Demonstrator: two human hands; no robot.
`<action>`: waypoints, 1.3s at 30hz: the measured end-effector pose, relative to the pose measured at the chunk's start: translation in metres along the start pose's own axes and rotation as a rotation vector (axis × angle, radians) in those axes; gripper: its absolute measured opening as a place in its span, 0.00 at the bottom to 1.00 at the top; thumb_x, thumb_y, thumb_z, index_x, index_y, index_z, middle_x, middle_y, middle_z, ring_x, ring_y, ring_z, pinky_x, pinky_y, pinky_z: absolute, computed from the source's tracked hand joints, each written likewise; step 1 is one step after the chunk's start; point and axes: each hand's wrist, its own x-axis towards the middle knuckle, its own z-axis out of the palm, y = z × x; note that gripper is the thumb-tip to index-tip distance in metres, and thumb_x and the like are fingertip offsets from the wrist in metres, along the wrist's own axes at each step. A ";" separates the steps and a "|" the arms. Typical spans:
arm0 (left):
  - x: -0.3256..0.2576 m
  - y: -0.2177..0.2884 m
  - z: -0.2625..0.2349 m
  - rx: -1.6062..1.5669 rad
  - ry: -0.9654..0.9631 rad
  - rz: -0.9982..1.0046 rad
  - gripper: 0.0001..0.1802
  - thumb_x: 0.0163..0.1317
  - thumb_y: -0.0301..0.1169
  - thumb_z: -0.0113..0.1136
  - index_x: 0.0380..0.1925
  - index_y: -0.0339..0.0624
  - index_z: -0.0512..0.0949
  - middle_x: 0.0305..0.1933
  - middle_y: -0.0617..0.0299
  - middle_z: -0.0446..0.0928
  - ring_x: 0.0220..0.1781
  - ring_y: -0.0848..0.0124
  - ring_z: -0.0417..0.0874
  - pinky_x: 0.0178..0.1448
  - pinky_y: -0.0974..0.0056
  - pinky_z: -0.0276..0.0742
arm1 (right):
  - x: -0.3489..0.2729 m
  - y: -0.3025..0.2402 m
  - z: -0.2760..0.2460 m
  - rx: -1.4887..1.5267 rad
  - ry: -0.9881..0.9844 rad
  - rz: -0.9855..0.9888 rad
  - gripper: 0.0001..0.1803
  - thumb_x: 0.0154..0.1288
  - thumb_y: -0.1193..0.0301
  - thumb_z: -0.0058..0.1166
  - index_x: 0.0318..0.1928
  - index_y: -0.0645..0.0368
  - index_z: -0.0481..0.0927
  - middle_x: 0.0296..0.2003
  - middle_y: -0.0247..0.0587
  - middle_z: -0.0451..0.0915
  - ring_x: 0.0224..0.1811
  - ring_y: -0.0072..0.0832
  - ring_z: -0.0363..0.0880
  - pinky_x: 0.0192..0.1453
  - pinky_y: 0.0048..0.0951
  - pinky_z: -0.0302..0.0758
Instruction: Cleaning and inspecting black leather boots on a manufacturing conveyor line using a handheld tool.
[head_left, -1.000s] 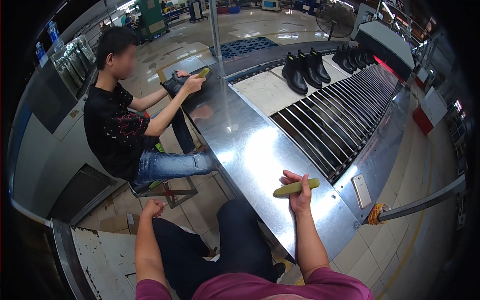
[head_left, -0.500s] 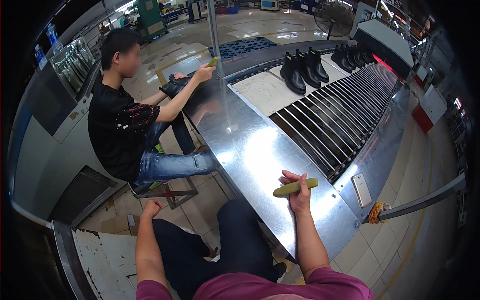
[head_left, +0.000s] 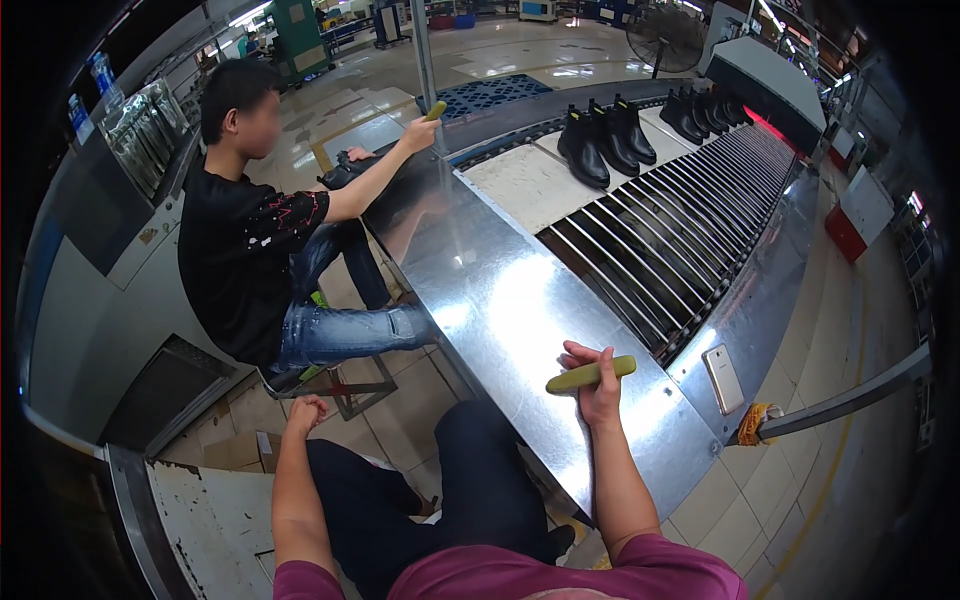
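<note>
My right hand [head_left: 600, 392] rests palm up at the shiny metal table [head_left: 480, 255], its fingers closed on an olive-green bar with rounded ends [head_left: 570, 380]. What the bar is made of I cannot tell. My left hand [head_left: 306, 413] hovers beside my left thigh, off the table, fingers loosely curled with nothing visible in them. Across to the left, a seated co-worker grips a similar green bar [head_left: 436, 111] in one raised hand. The co-worker's other hand is at a black boot [head_left: 342, 174] on the table's far end.
Several black ankle boots [head_left: 584, 150] stand on pale boards of the conveyor [head_left: 640, 255], whose bare metal rods run toward a hooded machine [head_left: 770, 85] glowing red. A phone [head_left: 722, 378] lies on the metal edge to my right, near a curved bar [head_left: 850, 405].
My left hand has turned a little and its fingers have loosened. The co-worker's hand with the green bar has shifted up and right. My right hand has stayed still.
</note>
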 end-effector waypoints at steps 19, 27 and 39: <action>-0.009 0.018 0.016 0.276 -0.072 -0.188 0.19 0.74 0.42 0.55 0.52 0.40 0.83 0.35 0.57 0.86 0.31 0.67 0.85 0.32 0.59 0.79 | 0.006 -0.004 -0.009 -0.020 -0.004 -0.006 0.37 0.79 0.41 0.41 0.50 0.65 0.85 0.57 0.53 0.83 0.51 0.36 0.83 0.63 0.42 0.76; -0.013 0.022 0.015 0.265 -0.076 -0.181 0.19 0.74 0.41 0.55 0.52 0.40 0.84 0.36 0.57 0.86 0.31 0.67 0.84 0.32 0.60 0.78 | 0.007 -0.009 -0.007 -0.023 0.011 0.007 0.34 0.79 0.43 0.44 0.50 0.66 0.85 0.56 0.53 0.83 0.50 0.36 0.83 0.63 0.41 0.77; -0.013 0.024 0.016 0.257 -0.069 -0.202 0.19 0.74 0.40 0.56 0.55 0.41 0.83 0.36 0.56 0.86 0.31 0.67 0.85 0.31 0.60 0.78 | 0.009 -0.010 -0.009 -0.040 0.009 0.007 0.33 0.80 0.45 0.45 0.50 0.66 0.85 0.56 0.53 0.84 0.50 0.35 0.83 0.63 0.41 0.77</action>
